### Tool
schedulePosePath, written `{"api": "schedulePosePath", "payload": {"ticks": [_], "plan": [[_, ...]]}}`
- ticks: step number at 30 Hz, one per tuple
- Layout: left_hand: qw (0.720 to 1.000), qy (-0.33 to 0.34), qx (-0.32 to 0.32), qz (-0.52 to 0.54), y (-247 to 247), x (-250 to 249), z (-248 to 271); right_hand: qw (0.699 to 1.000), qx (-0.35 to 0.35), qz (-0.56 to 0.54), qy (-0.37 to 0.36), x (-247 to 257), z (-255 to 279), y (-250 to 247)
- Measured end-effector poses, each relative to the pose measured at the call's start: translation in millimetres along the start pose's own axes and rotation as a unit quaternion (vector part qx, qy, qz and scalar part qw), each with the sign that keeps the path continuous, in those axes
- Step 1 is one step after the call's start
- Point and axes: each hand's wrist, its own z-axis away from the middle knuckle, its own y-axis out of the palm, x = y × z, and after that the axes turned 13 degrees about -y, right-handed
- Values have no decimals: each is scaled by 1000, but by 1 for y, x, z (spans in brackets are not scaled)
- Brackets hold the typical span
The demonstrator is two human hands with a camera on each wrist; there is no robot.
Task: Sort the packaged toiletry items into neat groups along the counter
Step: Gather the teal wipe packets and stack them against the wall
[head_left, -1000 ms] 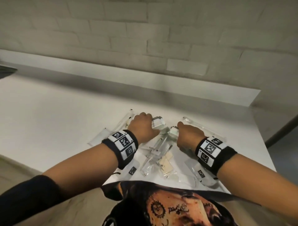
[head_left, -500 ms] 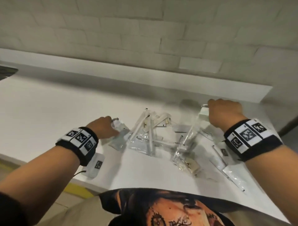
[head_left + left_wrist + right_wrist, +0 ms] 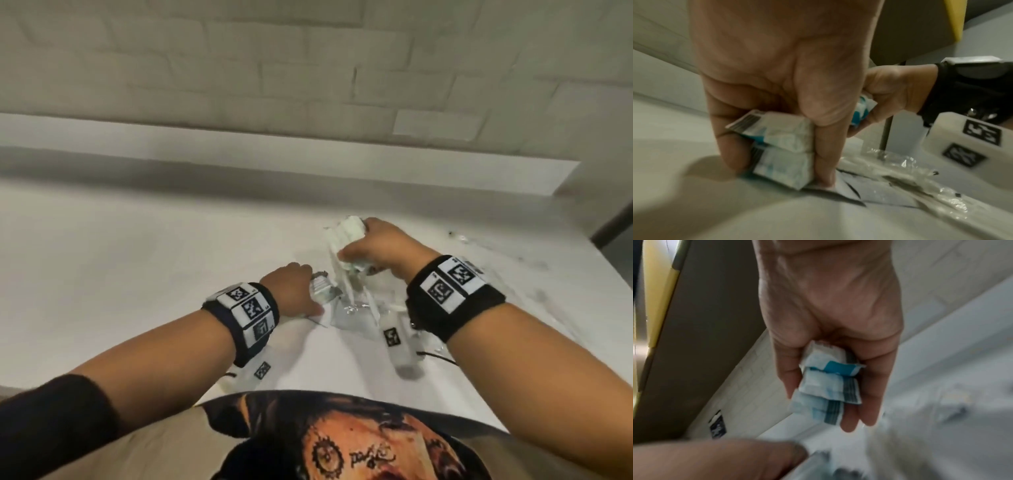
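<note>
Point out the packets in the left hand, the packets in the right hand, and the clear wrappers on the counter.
left-hand packets [image 3: 785, 138], left wrist view, upper packet's face
right-hand packets [image 3: 828, 382], right wrist view, middle packet
clear wrappers [image 3: 906, 177], left wrist view, crinkled plastic

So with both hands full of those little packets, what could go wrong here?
The right hand pinches three stacked packets loosely; the lowest could slip out. The left hand presses its two packets down beside loose clear wrappers, which it might drag along, mixing the groups.
</note>
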Motion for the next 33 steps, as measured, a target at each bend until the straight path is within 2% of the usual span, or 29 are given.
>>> {"api": "schedulePosePath", "payload": {"ticks": [3, 5, 8, 9, 11, 14, 17, 19, 22, 24, 26, 28, 30, 33], "plan": [[998, 8, 21, -56, -3, 19, -1, 987, 0, -156, 21, 7, -4, 49], [996, -6, 19, -87, -7, 42, -3, 986, 4, -160, 45, 8, -6, 68], [996, -35, -11, -87, -15, 74, -5, 998, 10, -30, 60, 2, -8, 71], [996, -40, -16, -82, -17, 80, -7, 997, 13, 43, 59, -2, -9, 66], [997, -33, -13, -63, -18, 85, -11, 976, 34, 209, 57, -10, -11, 54], [999, 31, -11, -30, -12, 73, -16, 955, 38, 286, 75, -23, -16, 35], [995, 86, 5, 51, -6, 55, -18, 934, 29, 342, 95, -29, -20, 23], [991, 85, 16, 104, -8, 50, -22, 920, -15, 388, 56, -27, -21, 18], [987, 59, 39, 143, -22, 56, -34, 912, -79, 397, -63, -9, -16, 20], [991, 41, 25, 123, -32, 62, -44, 921, -37, 373, -104, 6, -11, 27], [996, 15, -14, 84, -39, 68, -54, 927, 68, 350, -113, 15, -6, 42], [994, -29, -58, 85, -42, 75, -63, 907, 142, 366, -151, 16, -4, 59], [990, -50, -80, 102, -44, 80, -71, 891, 169, 378, -187, 10, -2, 75], [984, -42, -55, 164, -43, 84, -76, 889, 174, 377, -195, 1, -2, 89]]}}
